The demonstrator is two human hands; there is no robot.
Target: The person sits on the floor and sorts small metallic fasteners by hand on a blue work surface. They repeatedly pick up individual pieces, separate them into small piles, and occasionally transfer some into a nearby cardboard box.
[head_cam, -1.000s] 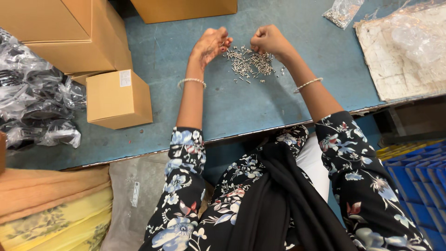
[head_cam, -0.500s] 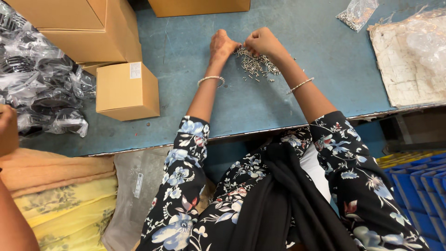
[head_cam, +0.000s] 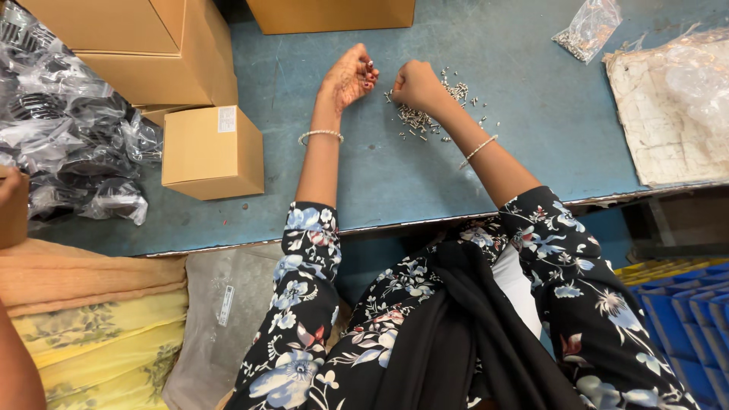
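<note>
At upper centre, the right hand (head_cam: 414,83) is clenched over a pile of small metal screws (head_cam: 425,114) on the blue table (head_cam: 364,175); the left hand (head_cam: 348,76) is cupped, its contents unseen.

Beside the pile of small metal screws (head_cam: 425,114) on the worktop (head_cam: 364,190), the curled right hand (head_cam: 414,85) hides its grip, and each screw is too small to make out.
</note>
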